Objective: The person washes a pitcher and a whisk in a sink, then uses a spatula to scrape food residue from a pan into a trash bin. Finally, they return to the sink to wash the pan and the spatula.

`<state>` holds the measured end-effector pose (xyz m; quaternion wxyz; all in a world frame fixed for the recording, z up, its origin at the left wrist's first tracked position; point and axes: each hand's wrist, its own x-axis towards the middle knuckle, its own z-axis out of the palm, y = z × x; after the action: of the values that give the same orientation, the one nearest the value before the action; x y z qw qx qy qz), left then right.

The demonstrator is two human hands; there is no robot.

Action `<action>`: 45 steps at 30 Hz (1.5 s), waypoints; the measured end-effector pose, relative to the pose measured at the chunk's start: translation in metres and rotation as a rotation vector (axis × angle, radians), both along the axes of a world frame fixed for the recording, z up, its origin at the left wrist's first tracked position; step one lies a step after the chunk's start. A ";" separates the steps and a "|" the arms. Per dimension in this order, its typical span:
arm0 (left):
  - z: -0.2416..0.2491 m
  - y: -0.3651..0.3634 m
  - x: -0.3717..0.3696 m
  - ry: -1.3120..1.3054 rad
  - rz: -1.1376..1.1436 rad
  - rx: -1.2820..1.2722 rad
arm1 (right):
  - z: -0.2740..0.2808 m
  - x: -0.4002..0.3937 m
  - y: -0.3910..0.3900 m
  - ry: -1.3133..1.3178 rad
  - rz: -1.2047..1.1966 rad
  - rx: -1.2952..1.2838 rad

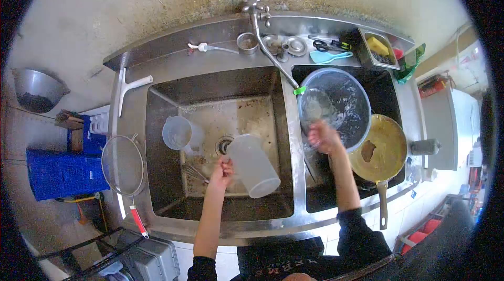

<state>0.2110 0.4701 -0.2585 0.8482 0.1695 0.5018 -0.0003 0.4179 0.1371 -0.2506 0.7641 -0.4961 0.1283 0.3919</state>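
My left hand (pixel 223 172) is closed around the handle side of a translucent plastic jug (pixel 254 166), which is tilted over the left sink basin (pixel 236 205). A smaller translucent measuring jug (pixel 177 133) lies in that basin. Close to my left hand a wire whisk (pixel 195 174) rests on the basin floor. My right hand (pixel 324 137) has its fingers curled at the near rim of a large round tub of water (pixel 346 105); whatever they may hold is hidden. The water is rippled, and a pale, see-through shape shows in it.
A batter-smeared pan (pixel 391 147) sits over the right basin beside the tub. The faucet (pixel 270 55) reaches down to the tub's rim. Scissors (pixel 321 45), a light blue spatula (pixel 329 56) and a sponge container (pixel 378 50) line the back ledge. A strainer (pixel 123 165) lies at left.
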 end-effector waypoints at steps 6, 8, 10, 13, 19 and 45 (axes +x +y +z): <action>-0.227 0.030 -0.026 -0.169 0.116 -0.224 | 0.082 -0.027 0.026 -0.534 0.403 -0.493; -0.104 0.018 -0.003 -0.022 0.226 -0.231 | 0.036 0.016 -0.030 -0.814 0.090 -1.061; -0.035 0.008 0.012 0.037 0.287 -0.238 | -0.008 0.041 -0.062 -0.826 -0.163 -1.316; -0.050 0.003 0.015 0.118 0.396 -0.219 | -0.008 0.031 -0.029 -0.021 -0.251 -0.153; -0.046 -0.006 0.015 0.011 0.009 -0.030 | 0.126 -0.049 0.109 -0.103 0.439 0.018; 0.006 0.074 0.040 1.169 -0.175 1.648 | 0.049 0.013 -0.041 -0.360 -0.135 -0.396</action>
<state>0.2507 0.5442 -0.2526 0.0860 0.7114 0.6681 0.2007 0.4307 0.0960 -0.2012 0.6870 -0.6879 0.0975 0.2127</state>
